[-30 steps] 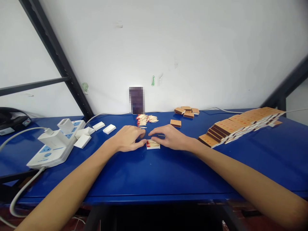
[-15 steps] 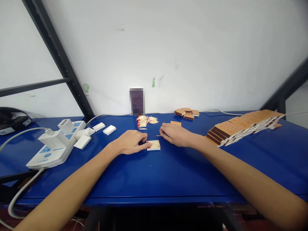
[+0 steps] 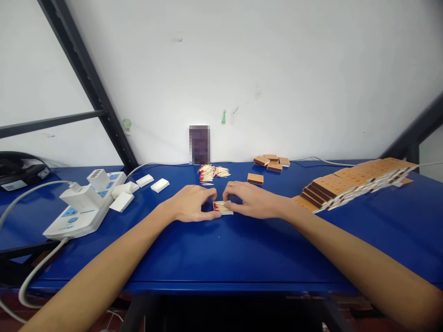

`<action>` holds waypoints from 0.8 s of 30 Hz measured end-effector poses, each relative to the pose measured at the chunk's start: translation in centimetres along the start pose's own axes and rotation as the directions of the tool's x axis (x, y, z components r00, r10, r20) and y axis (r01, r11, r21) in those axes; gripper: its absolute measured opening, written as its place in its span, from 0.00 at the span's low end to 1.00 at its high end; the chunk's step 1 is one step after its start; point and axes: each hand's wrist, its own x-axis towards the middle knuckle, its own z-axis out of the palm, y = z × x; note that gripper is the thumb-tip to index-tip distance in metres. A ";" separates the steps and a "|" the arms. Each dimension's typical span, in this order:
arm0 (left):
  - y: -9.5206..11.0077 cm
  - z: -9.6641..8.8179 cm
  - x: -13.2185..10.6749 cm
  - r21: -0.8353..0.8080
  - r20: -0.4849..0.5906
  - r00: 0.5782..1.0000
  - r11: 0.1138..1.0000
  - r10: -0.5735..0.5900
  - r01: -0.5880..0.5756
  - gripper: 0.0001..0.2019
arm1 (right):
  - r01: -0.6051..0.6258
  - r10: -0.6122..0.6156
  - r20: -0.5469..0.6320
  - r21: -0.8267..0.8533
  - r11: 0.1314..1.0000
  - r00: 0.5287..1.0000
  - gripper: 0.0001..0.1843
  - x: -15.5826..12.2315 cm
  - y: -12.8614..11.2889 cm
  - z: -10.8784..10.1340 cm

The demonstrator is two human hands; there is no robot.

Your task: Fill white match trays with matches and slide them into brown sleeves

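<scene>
A small white matchbox tray (image 3: 227, 212) lies on the blue table, filled with red-headed matches (image 3: 219, 206). My left hand (image 3: 191, 203) holds the tray's left end, thumb at the near corner and curled forefinger at the far side. From the right, my right hand (image 3: 249, 199) reaches over the tray with bent fingers, its thumb on the matches. Whatever lies between those fingertips is hidden. Behind the hands is a loose heap of matches (image 3: 216, 172). A brown matchbox cover (image 3: 255, 178) sits just beyond my right hand.
White trays (image 3: 160, 185) lie at left beside a power strip (image 3: 88, 216) with plugs and cables. Several brown matchbox covers (image 3: 274, 167) are piled near the wall. Stacked matchboxes (image 3: 332, 184) form a long slanting row at right. A headset-like black object (image 3: 20, 170) is far left.
My right hand has moved left and slightly down onto the tray; the match it held is no longer distinct. The brown cover behind it is uncovered. My left hand stays at the tray.
</scene>
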 end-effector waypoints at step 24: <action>0.3 0.2 0.1 -0.068 0.016 1.000 0.997 0.022 -0.021 0.13 | -0.010 0.005 0.024 0.211 0.977 1.000 0.08 0.4 0.5 0.6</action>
